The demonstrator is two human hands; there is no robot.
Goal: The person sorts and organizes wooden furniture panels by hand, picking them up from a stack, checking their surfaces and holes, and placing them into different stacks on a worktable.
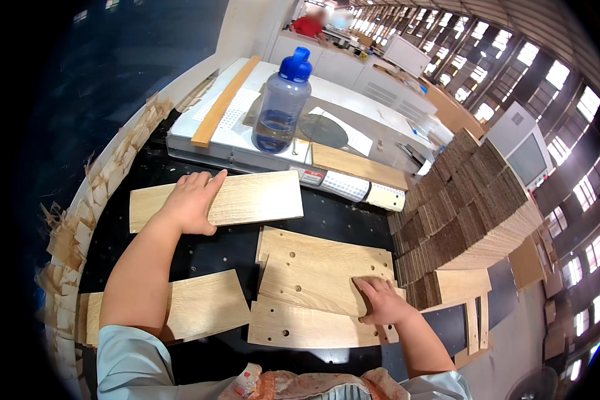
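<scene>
My left hand (pixel 192 205) spans a light wood-grain board (pixel 260 197), its fingers at the far edge and its thumb at the near edge. This board shows no holes. My right hand (pixel 385 301) lies over the right end of a drilled board (pixel 313 270), fingers and thumb spread on its top. Beneath and nearer to me is another drilled board (pixel 320 327), partly covered. Another plain board (pixel 207 303) lies at the near left, partly hidden under my left forearm.
A tall pile of thin boards (pixel 467 207) rises on the right. Behind the black work surface (pixel 227 257), a white machine housing (pixel 180 137) carries a blue-capped water bottle (pixel 281 107) and wooden strips (pixel 227 100). Torn brown packing (pixel 80 230) lines the left edge. A person in red (pixel 308 27) is far back.
</scene>
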